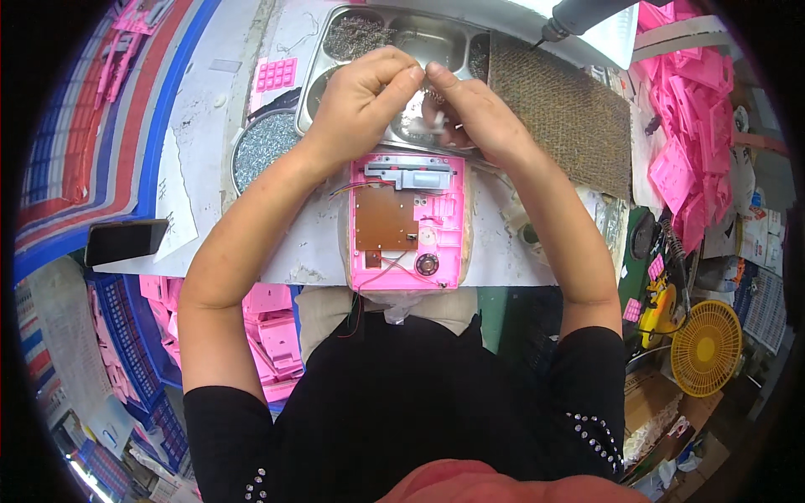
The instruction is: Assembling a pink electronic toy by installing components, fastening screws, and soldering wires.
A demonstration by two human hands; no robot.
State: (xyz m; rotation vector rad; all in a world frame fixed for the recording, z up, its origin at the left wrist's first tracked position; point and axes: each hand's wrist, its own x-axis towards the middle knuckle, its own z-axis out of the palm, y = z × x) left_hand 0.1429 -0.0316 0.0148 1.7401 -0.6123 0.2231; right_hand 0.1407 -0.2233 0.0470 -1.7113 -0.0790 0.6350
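Observation:
Above a metal compartment tray [459, 35], my left hand [356, 102] and my right hand [489, 117] meet fingertip to fingertip. The thumb and forefinger of the left are pinched; anything between them is too small to make out. Curled fingers of the right hand are around small white parts [436, 126], partly hidden and blurred. In front of me on the table lies an open pink plastic housing [449, 218]. Inside it are a brown circuit board [384, 220], a grey mechanism [411, 174] along the far side, a round black speaker [427, 265] and thin wires.
Left of the tray are a round dish of small metal screws [264, 151] and a pink keypad [277, 75]. A phone [126, 241] lies at the table's left edge. At right are a brown woven mat [562, 109], a power screwdriver [579, 18] overhead and piled pink parts [683, 142].

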